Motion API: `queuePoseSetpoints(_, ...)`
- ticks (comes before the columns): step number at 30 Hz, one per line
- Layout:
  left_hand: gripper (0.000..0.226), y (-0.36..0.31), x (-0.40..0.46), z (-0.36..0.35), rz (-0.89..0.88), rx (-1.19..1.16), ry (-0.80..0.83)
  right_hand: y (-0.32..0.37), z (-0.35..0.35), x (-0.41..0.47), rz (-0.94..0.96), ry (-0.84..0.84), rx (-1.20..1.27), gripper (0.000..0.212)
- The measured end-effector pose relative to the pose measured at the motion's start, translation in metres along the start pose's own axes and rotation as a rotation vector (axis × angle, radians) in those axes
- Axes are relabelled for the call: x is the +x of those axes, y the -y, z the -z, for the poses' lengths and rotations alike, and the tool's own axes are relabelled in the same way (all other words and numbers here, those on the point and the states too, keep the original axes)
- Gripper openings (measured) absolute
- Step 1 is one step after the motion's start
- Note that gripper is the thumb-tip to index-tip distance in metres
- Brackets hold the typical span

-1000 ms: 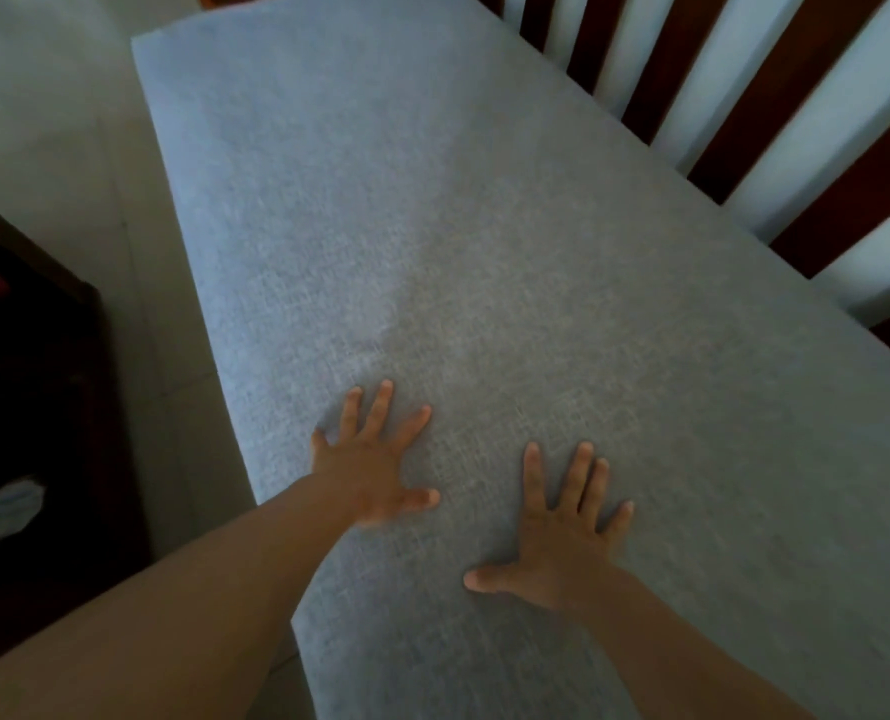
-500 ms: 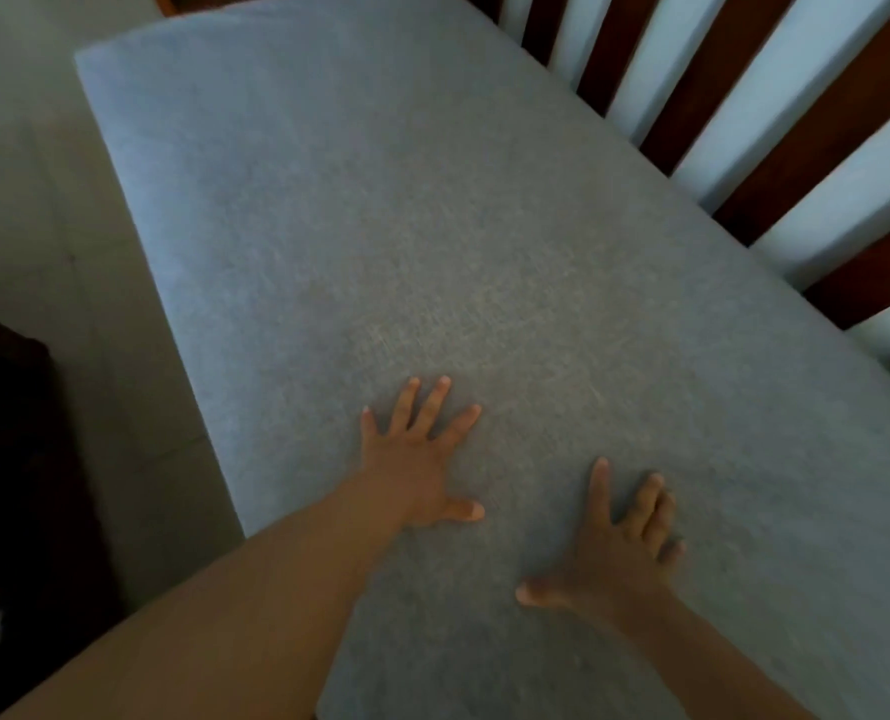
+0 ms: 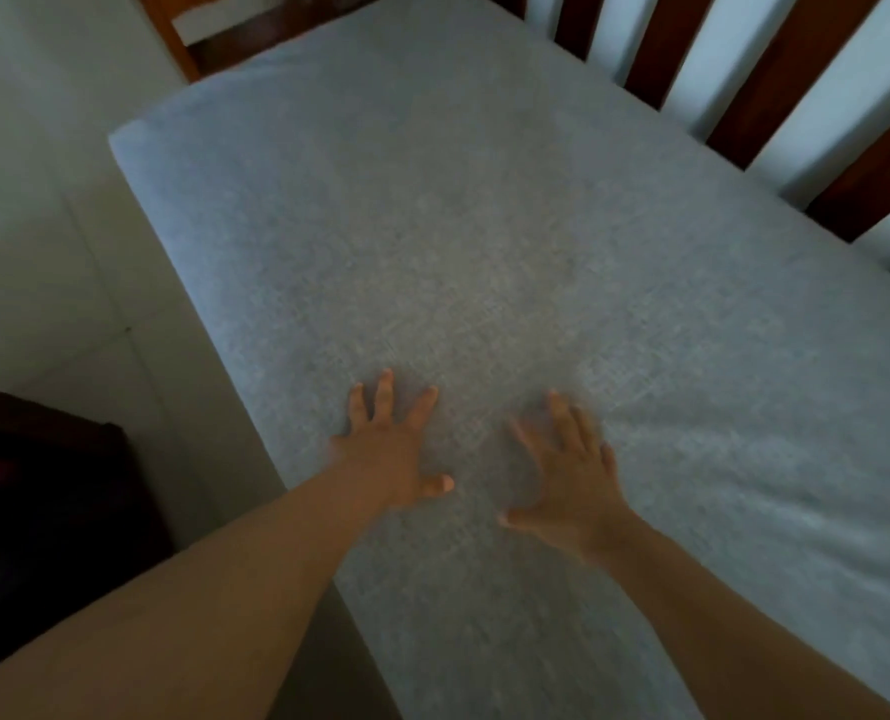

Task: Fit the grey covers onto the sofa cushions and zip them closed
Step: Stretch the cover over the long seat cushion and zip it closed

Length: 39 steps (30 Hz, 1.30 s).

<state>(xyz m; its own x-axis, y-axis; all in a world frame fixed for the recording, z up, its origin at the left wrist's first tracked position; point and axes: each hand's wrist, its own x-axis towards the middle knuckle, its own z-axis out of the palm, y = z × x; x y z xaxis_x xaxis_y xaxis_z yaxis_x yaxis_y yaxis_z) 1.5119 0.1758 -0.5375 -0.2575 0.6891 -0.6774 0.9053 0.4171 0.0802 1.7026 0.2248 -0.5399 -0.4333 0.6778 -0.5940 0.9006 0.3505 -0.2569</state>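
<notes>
The grey-covered cushion (image 3: pixel 510 262) fills most of the view, lying on the sofa frame with its long axis running from about 5 o'clock up to 11 o'clock; the dark wooden back slats (image 3: pixel 775 70) stand along its edge at 1 o'clock, pale floor (image 3: pixel 43 210) along the 9 o'clock side. No zip shows on this face (it is probably on a hidden edge). Both hands rest flat on the fabric near 6 o'clock, fingers spread, gripping nothing. The left hand (image 3: pixel 393 449) sits just inside the floor-side edge, so it is nearer that border; the right hand (image 3: pixel 570 480), blurred, lies beside faint creases (image 3: pixel 718 444) fanning toward 3 o'clock.
</notes>
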Motion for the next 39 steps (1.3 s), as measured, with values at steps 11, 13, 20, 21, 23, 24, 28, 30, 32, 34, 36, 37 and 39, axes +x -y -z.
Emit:
queuePoseSetpoints(11,0.112,-0.001,0.055,0.048,0.001,0.055,0.043,-0.009,0.027,0.036,-0.268,0.055,0.148,0.13)
queuePoseSetpoints(13,0.124,-0.001,0.069,0.053,-0.065,0.128,0.04,-0.004,0.03,0.042,-0.288,0.08,0.152,0.137)
queuePoseSetpoints(20,0.14,0.001,0.103,0.065,-0.301,0.284,-0.009,0.022,0.045,0.059,-0.441,0.151,0.192,0.15)
queuePoseSetpoints(21,0.138,0.004,0.104,0.066,-0.335,0.297,-0.004,0.028,0.047,0.06,-0.468,0.158,0.205,0.15)
queuePoseSetpoints(23,0.133,0.012,0.108,0.067,-0.412,0.3,-0.028,0.037,0.046,0.062,-0.512,0.116,0.217,0.147)
queuePoseSetpoints(24,0.129,0.017,0.109,0.068,-0.444,0.308,-0.032,0.042,0.042,0.063,-0.519,0.091,0.226,0.142)
queuePoseSetpoints(28,0.113,0.026,0.111,0.076,-0.596,0.431,-0.051,0.069,0.024,0.055,-0.508,0.005,0.28,0.115)
queuePoseSetpoints(30,0.105,0.027,0.108,0.077,-0.716,0.503,-0.078,0.082,0.011,0.045,-0.483,-0.019,0.276,0.108)
queuePoseSetpoints(32,0.1,0.026,0.104,0.077,-0.813,0.557,-0.081,0.092,-0.001,0.035,-0.479,-0.041,0.274,0.108)
queuePoseSetpoints(34,0.1,0.028,0.098,0.077,-0.874,0.593,-0.07,0.101,-0.013,0.024,-0.477,-0.063,0.275,0.112)
queuePoseSetpoints(36,0.108,0.036,0.088,0.071,-0.963,0.616,-0.066,0.108,-0.028,0.009,-0.491,-0.097,0.314,0.109)
queuePoseSetpoints(37,0.116,0.044,0.081,0.066,-1.009,0.641,-0.069,0.112,-0.038,0.001,-0.499,-0.122,0.341,0.108)
queuePoseSetpoints(39,0.132,0.064,0.068,0.051,-1.067,0.706,-0.071,0.123,-0.057,-0.014,-0.501,-0.173,0.378,0.109)
